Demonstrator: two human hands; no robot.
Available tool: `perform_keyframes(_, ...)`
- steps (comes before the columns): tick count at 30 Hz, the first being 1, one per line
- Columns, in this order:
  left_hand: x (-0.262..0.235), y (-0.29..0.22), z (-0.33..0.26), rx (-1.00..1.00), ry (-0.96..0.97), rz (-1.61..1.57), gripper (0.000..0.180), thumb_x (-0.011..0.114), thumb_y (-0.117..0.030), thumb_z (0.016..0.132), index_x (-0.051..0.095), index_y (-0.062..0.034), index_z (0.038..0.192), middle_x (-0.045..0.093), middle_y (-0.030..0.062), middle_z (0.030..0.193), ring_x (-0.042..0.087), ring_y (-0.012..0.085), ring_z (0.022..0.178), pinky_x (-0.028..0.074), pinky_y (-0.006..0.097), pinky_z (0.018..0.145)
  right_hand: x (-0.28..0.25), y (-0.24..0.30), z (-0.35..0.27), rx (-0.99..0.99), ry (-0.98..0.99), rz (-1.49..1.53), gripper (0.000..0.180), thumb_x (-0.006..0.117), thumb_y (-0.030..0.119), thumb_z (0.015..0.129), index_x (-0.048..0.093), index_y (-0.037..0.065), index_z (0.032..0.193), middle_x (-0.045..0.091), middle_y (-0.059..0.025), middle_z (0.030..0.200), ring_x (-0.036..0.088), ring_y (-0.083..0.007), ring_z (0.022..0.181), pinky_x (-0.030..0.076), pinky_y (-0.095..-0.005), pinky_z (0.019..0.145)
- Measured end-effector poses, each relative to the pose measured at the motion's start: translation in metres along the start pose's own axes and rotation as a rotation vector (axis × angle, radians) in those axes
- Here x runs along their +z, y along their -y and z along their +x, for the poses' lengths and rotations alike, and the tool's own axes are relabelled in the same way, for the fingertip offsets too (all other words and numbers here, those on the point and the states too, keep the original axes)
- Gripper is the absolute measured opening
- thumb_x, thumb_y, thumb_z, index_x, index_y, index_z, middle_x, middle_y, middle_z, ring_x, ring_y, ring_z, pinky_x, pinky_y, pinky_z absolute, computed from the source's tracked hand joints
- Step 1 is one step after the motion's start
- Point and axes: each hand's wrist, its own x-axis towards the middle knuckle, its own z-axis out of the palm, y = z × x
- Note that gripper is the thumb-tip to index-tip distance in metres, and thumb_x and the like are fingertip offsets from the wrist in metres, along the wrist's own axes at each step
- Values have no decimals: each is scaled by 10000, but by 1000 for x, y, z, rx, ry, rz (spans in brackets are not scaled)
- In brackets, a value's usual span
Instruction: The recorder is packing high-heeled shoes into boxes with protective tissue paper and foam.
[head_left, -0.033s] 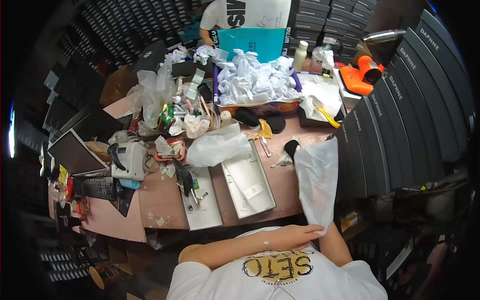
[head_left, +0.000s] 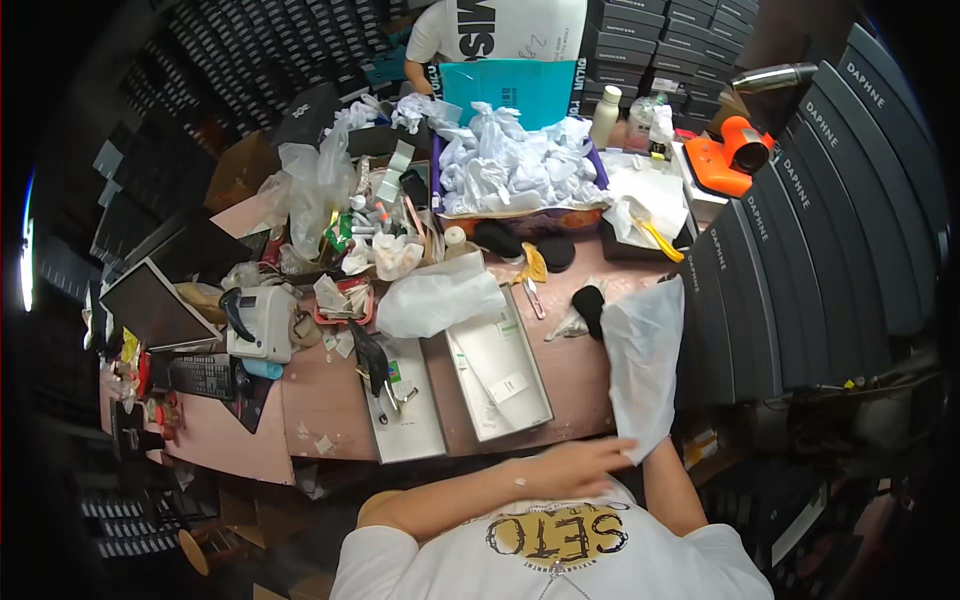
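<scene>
1. Head view: the left hand (head_left: pixel 580 465) reaches across the body, fingers spread flat and loose, its tips at the lower edge of the white bag (head_left: pixel 640 365), which hangs over the near right edge of the table (head_left: pixel 330 385).
2. The right hand is hidden behind that bag; I cannot tell its grip.
3. Best handled by pinching the bag's hem firmly, clear of the open shoebox (head_left: pixel 498 372).
</scene>
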Motion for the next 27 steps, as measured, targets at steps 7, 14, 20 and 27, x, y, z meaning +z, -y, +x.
perform_keyframes(7, -161, 167, -70, -836, -626, 1340, 559, 716, -158, 736, 498, -33, 1235, 514, 214, 1222, 463, 345, 1181, 276, 600, 1010, -27, 21, -23, 63, 387, -1092, 417, 566, 286, 886, 580, 10, 1199, 617, -259, 1071, 608, -431, 931, 480, -448, 843)
perform_keyframes(14, -197, 118, -93, -554, -1382, -231, 244, 515, -156, 950, 573, -10, 1136, 633, 55, 1051, 590, 155, 978, 464, 275, 874, -21, 100, -38, -225, 611, -524, 538, 694, 275, 821, 529, -40, 1225, 588, -243, 1174, 599, -307, 1078, 458, -371, 898)
perform_keyframes(20, -144, 85, -131, -347, -1356, -1329, 270, 525, -177, 936, 563, -12, 1146, 636, 86, 1092, 623, 197, 971, 498, 359, 849, 129, 118, 15, -991, 473, -472, 636, 756, 315, 772, 494, -35, 1234, 541, -221, 1177, 525, -319, 1099, 409, -410, 949)
perform_keyframes(27, -79, 18, -226, -548, -1736, 65, 715, 654, -285, 869, 282, -13, 1417, 370, 138, 1412, 441, 265, 1241, 410, 412, 952, 238, 128, -53, -879, 744, -570, 197, 660, 173, 870, 611, -17, 892, 605, -45, 706, 548, -103, 665, 469, -269, 634)
